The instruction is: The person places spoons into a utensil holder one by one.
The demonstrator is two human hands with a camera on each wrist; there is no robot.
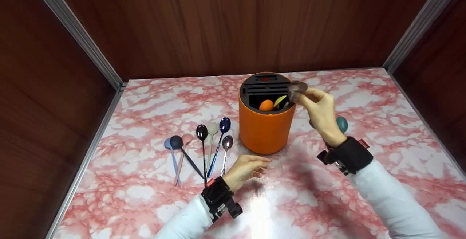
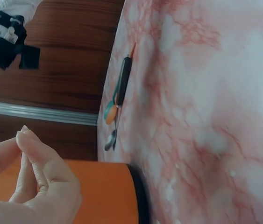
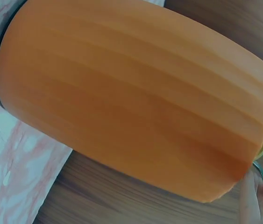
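An orange cylindrical utensil holder (image 1: 267,131) with a black slotted top stands upright on the table. At the right side of its rim my right hand (image 1: 322,109) pinches a shiny metal spoon (image 1: 298,86), bowl end up; its lower part is hidden. Inside the holder's large compartment show an orange spoon (image 1: 266,105) and a yellow-green spoon (image 1: 279,101). My left hand (image 1: 245,169) hovers in front of the holder with nothing in it, thumb and fingertips close together in the left wrist view. Nearest it on the left lies a small silver spoon (image 1: 227,142).
Left of the holder lie several spoons, among them a dark blue spoon (image 1: 225,124), a black spoon (image 1: 201,132) and a pink spoon (image 1: 187,138). A teal spoon (image 1: 342,124) lies to the right, partly behind my right wrist. Wooden panels (image 1: 233,27) enclose the marbled table.
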